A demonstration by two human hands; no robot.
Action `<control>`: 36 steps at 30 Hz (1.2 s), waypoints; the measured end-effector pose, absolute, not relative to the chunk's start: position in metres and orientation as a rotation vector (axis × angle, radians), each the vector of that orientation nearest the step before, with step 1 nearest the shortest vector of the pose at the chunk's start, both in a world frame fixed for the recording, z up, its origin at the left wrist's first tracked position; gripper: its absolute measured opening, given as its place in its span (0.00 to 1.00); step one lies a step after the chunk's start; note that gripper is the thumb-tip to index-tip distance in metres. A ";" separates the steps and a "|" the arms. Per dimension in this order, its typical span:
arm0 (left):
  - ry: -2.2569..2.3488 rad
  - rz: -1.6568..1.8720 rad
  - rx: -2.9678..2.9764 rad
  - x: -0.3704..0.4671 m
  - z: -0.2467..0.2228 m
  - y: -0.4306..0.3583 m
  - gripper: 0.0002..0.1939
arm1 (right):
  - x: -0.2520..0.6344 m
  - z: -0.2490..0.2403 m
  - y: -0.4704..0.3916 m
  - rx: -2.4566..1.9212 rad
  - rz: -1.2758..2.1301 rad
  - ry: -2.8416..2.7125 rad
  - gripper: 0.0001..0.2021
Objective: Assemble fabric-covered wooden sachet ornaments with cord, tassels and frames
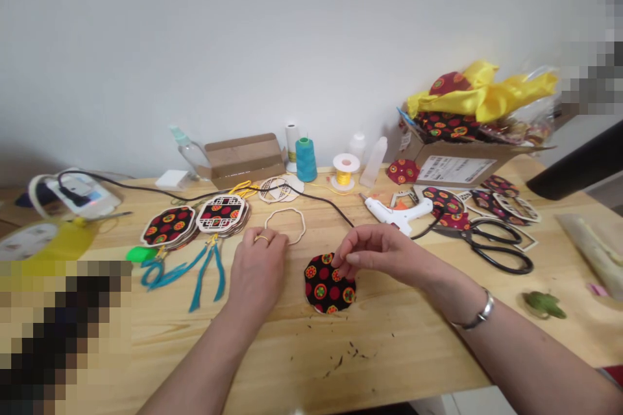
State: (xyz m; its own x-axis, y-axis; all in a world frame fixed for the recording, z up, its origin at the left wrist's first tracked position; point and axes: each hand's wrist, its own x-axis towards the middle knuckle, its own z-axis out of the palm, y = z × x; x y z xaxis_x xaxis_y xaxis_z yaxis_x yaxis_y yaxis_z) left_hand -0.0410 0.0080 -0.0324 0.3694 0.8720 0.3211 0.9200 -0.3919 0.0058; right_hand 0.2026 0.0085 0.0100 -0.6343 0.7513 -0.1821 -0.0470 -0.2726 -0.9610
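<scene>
My left hand [257, 269], with a gold ring on one finger, rests on the wood with its fingers bent together. It overlaps the near left side of a thin, scalloped wooden frame [302, 225]; its fingertips are hidden, so I cannot tell whether they grip it. My right hand [384, 253], a silver bracelet at the wrist, has its fingers loosely curved and the thumb a little apart. Those fingertips are over the upper right edge of a scalloped piece covered in black flowered fabric [327, 292], which lies flat on the table. Whether they touch it is unclear.
Left are tasselled fabric ornaments [221, 214]. A white glue gun [399, 214] and black-handled scissors [501, 246] lie right, before a cardboard box [452, 165] of fabric. Teal thread [305, 162] and a yellow cord spool [344, 172] stand behind. A black cable [233, 193] crosses the table.
</scene>
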 end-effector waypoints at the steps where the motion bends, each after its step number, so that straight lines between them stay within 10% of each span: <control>1: -1.625 -0.405 -2.437 -0.041 -0.031 0.007 0.11 | 0.202 0.009 0.009 -0.894 1.942 -1.447 0.10; 22: -1.034 -1.029 -2.810 -0.011 -0.017 -0.023 0.11 | 0.191 0.000 0.014 -1.345 1.586 -1.245 0.17; 36: -2.532 -1.619 -2.499 -0.013 -0.008 -0.014 0.10 | 0.193 -0.002 0.015 -1.424 1.682 -1.342 0.11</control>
